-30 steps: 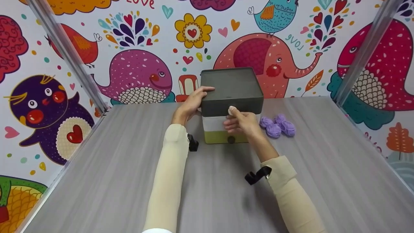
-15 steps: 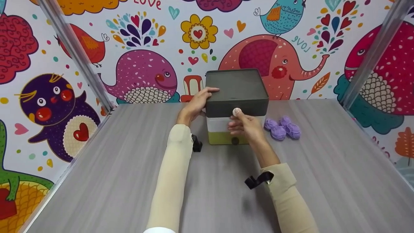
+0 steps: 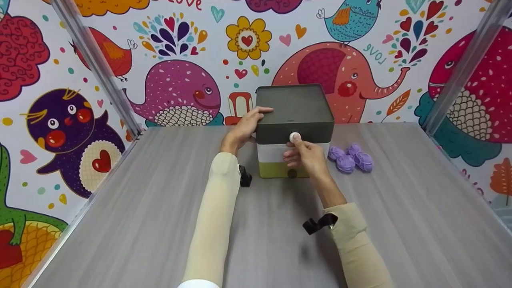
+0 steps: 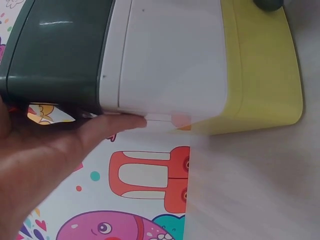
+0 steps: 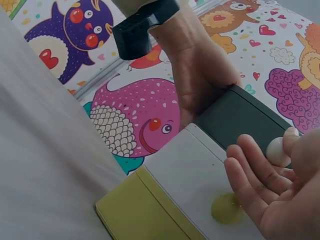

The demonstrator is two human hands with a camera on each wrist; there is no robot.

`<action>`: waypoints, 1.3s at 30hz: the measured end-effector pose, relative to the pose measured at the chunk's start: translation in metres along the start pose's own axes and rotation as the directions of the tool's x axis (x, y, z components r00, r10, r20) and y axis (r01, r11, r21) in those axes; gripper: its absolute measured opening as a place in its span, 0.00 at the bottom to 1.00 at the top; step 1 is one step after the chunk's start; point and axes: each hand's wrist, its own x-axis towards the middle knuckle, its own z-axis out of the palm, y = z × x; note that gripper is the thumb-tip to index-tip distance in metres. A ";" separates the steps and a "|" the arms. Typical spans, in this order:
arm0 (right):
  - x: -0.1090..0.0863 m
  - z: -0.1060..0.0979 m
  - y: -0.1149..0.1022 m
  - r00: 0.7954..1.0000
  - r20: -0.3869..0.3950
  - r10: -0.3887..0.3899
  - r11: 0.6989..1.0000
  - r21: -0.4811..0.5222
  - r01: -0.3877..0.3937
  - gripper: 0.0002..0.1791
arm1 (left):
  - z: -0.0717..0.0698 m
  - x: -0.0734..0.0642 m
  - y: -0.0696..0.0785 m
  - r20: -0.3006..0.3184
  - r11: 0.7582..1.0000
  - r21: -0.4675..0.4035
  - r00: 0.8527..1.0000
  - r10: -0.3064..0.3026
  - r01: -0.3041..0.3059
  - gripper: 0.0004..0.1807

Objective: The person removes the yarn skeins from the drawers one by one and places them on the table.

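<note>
A small chest of drawers [image 3: 296,106] stands on the table, with a dark green top drawer, a white middle one [image 4: 172,55] and a yellow-green bottom one [image 4: 262,70]. My left hand [image 3: 246,128] rests against its upper left side, one finger lying straight over the top edge. In the left wrist view a digit stretches along the white section's side. My right hand [image 3: 310,158] pinches the round white knob [image 3: 295,137] of the top drawer with the thumb and a partly hidden finger. Its other fingers [image 5: 250,185] hang loosely before the middle drawer's yellow knob [image 5: 226,209].
Several purple yarn balls [image 3: 351,158] lie just right of the chest. A dark knob [image 3: 292,173] sticks out from the bottom drawer. The grey table [image 3: 152,212] ends at a wall [image 3: 240,8] with cartoon animals, close behind the chest.
The head view has shifted slightly, so the scene sits further right. Both hands keep their places on the chest; the right thumb lies a little lower, showing more of the white knob.
</note>
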 end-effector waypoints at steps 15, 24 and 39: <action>0.000 -0.025 -0.005 0.982 0.165 0.090 0.971 -0.233 -0.050 0.29 | -0.001 0.000 -0.002 0.000 1.000 -0.002 1.000 -0.006 0.006 0.23; 0.007 -0.037 0.005 0.966 0.181 0.184 0.957 -0.259 -0.133 0.29 | 0.001 0.000 -0.003 -0.004 1.000 -0.006 1.000 -0.003 0.003 0.23; 0.013 -0.033 0.018 0.951 0.184 0.247 0.944 -0.269 -0.193 0.35 | 0.000 -0.002 -0.001 0.002 1.000 0.010 1.000 0.010 -0.010 0.23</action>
